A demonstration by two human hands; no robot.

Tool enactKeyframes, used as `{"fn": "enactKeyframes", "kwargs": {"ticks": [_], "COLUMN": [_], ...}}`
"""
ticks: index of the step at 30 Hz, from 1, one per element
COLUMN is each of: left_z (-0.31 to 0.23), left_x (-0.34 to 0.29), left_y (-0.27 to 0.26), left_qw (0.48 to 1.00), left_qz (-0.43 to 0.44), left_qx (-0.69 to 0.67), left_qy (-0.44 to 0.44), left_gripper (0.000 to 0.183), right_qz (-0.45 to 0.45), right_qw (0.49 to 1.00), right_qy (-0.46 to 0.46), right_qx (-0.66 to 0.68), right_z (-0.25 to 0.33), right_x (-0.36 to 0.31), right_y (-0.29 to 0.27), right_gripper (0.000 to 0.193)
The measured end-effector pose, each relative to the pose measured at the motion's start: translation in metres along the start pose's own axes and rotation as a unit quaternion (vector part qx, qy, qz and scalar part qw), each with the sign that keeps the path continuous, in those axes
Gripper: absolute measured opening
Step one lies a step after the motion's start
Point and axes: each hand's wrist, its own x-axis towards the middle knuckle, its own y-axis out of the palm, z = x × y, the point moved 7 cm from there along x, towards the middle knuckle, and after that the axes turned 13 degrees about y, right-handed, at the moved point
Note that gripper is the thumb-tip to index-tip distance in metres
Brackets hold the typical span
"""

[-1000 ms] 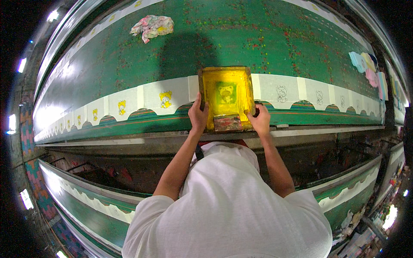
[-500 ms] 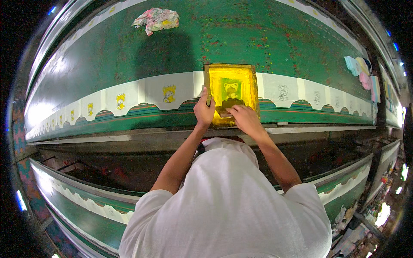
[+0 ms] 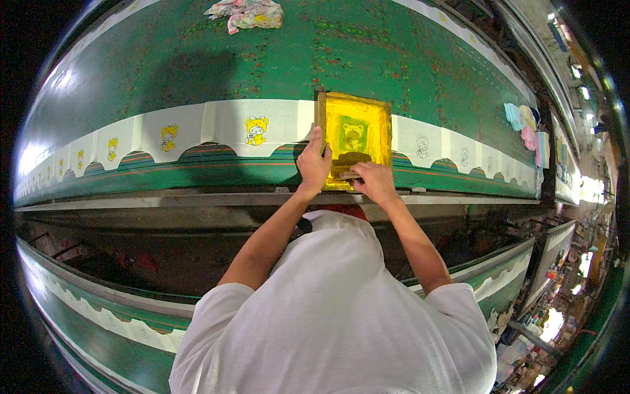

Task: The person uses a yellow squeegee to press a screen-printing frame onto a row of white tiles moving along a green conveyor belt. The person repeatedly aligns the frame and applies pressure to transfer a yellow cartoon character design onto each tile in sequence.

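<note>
A printing screen (image 3: 388,134) with a yellow-stained frame lies over a white scalloped fabric strip (image 3: 289,111). My left hand (image 3: 314,165) is closed around the frame's left side, its thumb toward the inside. My right hand (image 3: 375,180) grips a narrow, flat squeegee (image 3: 348,175) inside the frame, near its front edge. Dark yellow ink (image 3: 354,158) lies just beyond the squeegee. Farther up the mesh a bear-hooded figure (image 3: 354,134) shows. Left of the frame, the strip carries yellow-coloured figures (image 3: 256,131); to its right are outline-only figures (image 3: 421,146).
The long green table (image 3: 275,72) is speckled with paint. A stained, crumpled cloth (image 3: 246,14) lies at its far side. Pastel fabric pieces (image 3: 527,125) hang at the right end. A metal rail (image 3: 164,200) runs along the near edge, and another table (image 3: 118,335) stands behind me.
My right hand has drawn the squeegee slightly nearer the frame's front edge, and more of the figure on the mesh shows. My left hand keeps its hold. The view has turned a little.
</note>
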Motion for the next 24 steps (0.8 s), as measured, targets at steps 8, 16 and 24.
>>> {"fn": "enactKeyframes", "kwargs": {"ticks": [8,16,24], "left_z": [0.002,0.004,0.006], "left_x": [0.0,0.0,-0.001], "left_y": [0.003,0.005,0.008], "left_qw": [0.999,0.998,0.997], "left_qz": [0.033,0.042,0.055], "left_qx": [-0.005,-0.008,-0.014], "left_qy": [-0.043,-0.041,-0.05], "left_gripper": [0.066,0.07,0.072], "right_qz": [-0.087,-0.129,-0.166], "right_qw": [0.996,0.988,0.977], "right_qy": [0.026,0.053,0.132], "right_qx": [-0.025,-0.067,-0.035], "right_z": [-0.019,-0.046,-0.08], "right_x": [0.053,0.133,0.139], "right_y": [-0.01,-0.024,-0.044], "right_gripper": [0.034,0.036,0.042]}}
